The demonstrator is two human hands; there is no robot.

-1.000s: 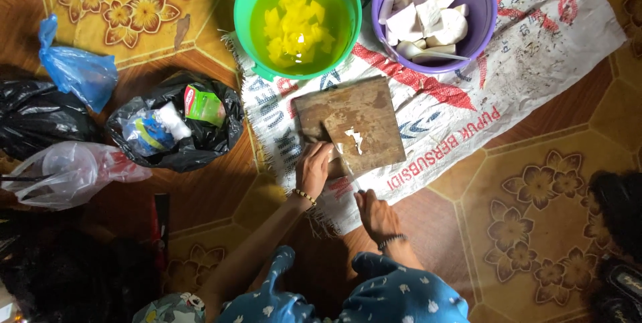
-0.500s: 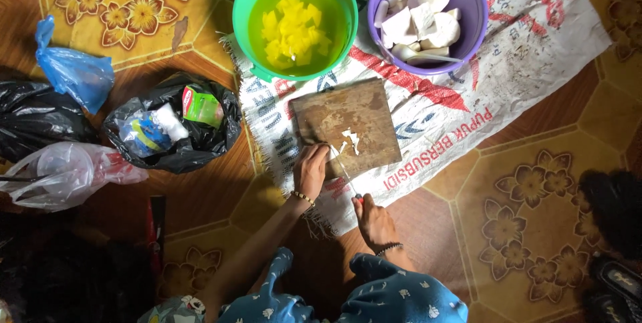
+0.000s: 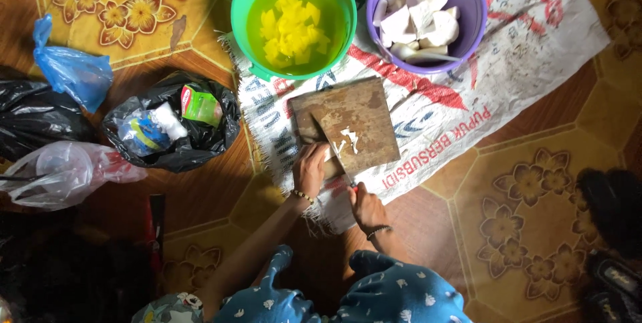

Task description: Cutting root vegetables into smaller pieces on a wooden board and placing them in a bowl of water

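Note:
A worn wooden cutting board point(image 3: 361, 112) lies on a printed woven sack point(image 3: 521, 62) spread on the floor. My left hand point(image 3: 311, 169) rests on the board's near edge, pressing on a pale piece of food point(image 3: 330, 166). My right hand point(image 3: 366, 206) sits just off the board's near corner, gripping a knife point(image 3: 340, 152) whose blade reaches across the board beside some white scraps point(image 3: 348, 139). Beyond the board stand a green bucket point(image 3: 244, 2) of yellow liquid with yellow cut pieces, and a purple bucket point(image 3: 476, 15) of white peeled chunks.
To the left on the patterned tile floor lie an open black bag point(image 3: 207, 142) of packets, a blue plastic bag point(image 3: 73, 72), another black bag point(image 3: 33, 116) and a clear bag point(image 3: 60, 172). A dark shape point(image 3: 612, 209) sits at the right edge.
My right hand has edged slightly up toward the board with the knife. My left hand stays on the food at the board's near edge. The view has shifted a little.

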